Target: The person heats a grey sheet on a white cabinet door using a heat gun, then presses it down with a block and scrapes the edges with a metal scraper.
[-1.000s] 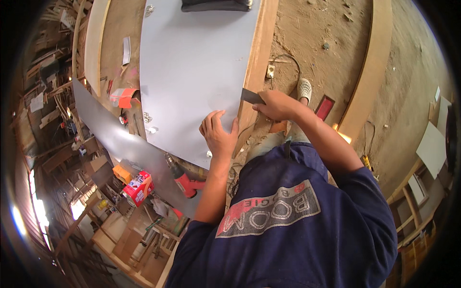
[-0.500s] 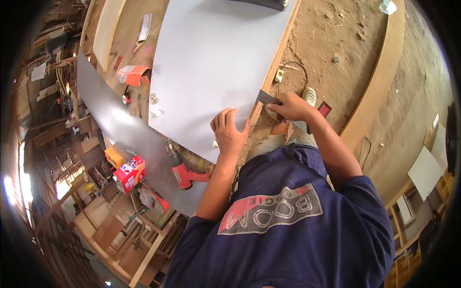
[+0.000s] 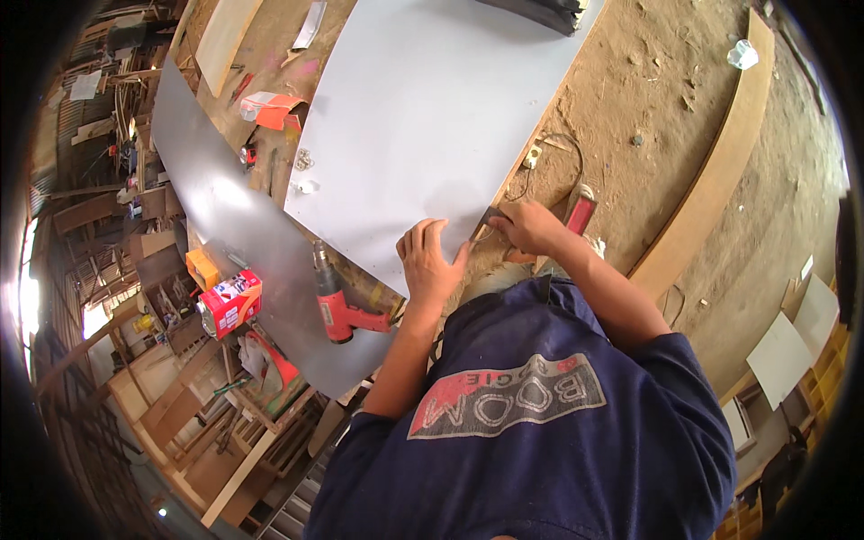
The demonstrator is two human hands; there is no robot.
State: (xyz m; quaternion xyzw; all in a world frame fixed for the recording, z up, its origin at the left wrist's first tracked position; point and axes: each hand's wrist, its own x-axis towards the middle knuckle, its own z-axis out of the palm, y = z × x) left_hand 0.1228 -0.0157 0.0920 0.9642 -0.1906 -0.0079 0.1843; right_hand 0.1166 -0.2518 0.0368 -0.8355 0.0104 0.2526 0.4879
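A pale grey panel [image 3: 414, 117] with a light wooden edge lies before me. On its near right corner my left hand [image 3: 430, 261] rests with fingers and thumb apart, holding nothing. My right hand [image 3: 533, 227] is closed round a flat dark metal blade [image 3: 491, 217], which lies against the panel's right edge. Fingers hide most of the blade, so its exact kind cannot be told. Left of my left hand, a red heat gun [image 3: 335, 306] with a metal nozzle lies on a shiny grey sheet [image 3: 270, 256].
A red box [image 3: 231, 304] and a yellow object [image 3: 203, 268] sit beyond the sheet. A black bundle [image 3: 544, 13] lies on the panel's far end. On the dirt floor at right are a socket with cable [image 3: 533, 157], a red-faced block [image 3: 581, 212] and a long curved-looking board [image 3: 711, 175].
My right hand has come nearer to me along the panel's edge, and less of the blade shows. My left hand stays on the panel. The view has shifted slightly.
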